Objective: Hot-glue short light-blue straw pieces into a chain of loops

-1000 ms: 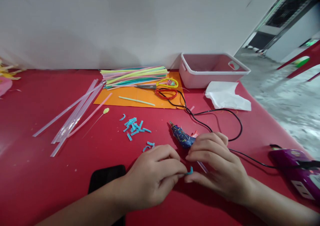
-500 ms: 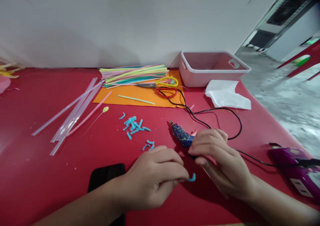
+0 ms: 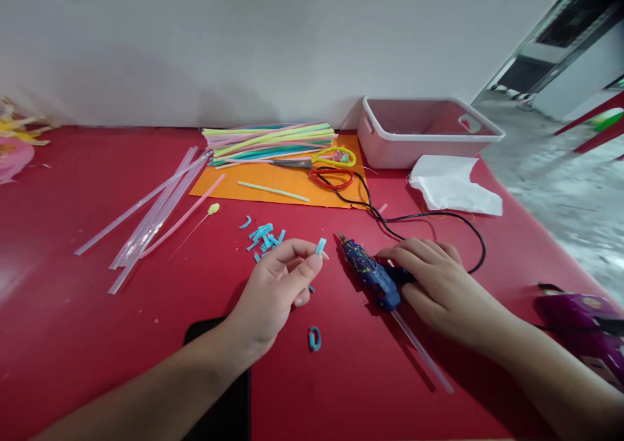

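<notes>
My left hand [image 3: 275,291] is closed in a pinch, with a short light-blue stem piece [image 3: 320,246] upright between thumb and forefinger. My right hand [image 3: 433,285] is closed around the dark handle of a blue hot glue gun [image 3: 368,268]. The gun's nozzle points away to the left, and a clear glue stick [image 3: 424,353] sticks out of its back end. On the table between the hands lies a small blue loop [image 3: 314,339]. Beyond my left hand is a pile of cut blue pieces [image 3: 263,235], partly covered by my fingers.
Colourful fuzzy stems [image 3: 273,143] and scissors [image 3: 336,156] lie on orange card [image 3: 214,187]. Loose glue sticks [image 3: 151,216] are at left. A pink basket [image 3: 419,145], white paper [image 3: 453,190], black cord [image 3: 439,215] and purple power box [image 3: 575,324] are at right. A black phone-like slab [image 3: 224,402] sits under my left forearm.
My left hand has turned and lifted, bringing the blue piece up towards the nozzle. A blue loop now shows on the table. My right hand has shifted right, uncovering more of the glue gun.
</notes>
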Motion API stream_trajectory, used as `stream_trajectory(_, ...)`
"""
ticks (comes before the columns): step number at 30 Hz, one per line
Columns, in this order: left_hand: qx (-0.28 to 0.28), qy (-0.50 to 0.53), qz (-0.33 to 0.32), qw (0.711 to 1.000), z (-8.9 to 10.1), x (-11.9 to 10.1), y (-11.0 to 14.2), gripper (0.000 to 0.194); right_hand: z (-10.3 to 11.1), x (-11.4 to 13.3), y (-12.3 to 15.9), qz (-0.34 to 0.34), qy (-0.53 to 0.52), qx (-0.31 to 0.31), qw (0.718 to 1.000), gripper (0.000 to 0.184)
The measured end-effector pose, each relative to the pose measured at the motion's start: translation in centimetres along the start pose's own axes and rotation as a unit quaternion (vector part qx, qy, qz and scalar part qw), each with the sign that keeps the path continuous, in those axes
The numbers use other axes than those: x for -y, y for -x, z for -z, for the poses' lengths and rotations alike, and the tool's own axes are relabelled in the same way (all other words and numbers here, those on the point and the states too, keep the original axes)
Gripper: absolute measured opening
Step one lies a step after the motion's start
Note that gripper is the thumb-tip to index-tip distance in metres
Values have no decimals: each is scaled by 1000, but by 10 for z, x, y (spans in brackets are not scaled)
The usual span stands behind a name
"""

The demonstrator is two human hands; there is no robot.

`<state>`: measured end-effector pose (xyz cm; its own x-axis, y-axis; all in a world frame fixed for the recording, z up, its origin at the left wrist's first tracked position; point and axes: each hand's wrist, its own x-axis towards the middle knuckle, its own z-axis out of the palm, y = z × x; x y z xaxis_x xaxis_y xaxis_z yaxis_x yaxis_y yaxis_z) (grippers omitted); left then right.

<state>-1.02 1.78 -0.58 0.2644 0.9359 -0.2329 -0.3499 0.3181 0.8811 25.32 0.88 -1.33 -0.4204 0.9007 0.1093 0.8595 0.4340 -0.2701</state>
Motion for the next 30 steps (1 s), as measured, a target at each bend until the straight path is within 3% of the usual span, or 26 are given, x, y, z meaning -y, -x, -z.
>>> stream_trajectory(7,-1,-13,3,1000,2,0,0,24,-6,0,-1,61,37,-68,995,38)
stream_trajectory(13,14,-24,24,999,2,0,1,25,-3,3,6,120,-85,-129,981,24)
stream_trajectory(17,44,-30,36,998,1,-1,2,23,-2,6,8,166,-135,-121,969,19)
stream_trajectory(30,96,-88,23,991,2,-2,5,20,3,9,5,199,-133,-77,968,19)
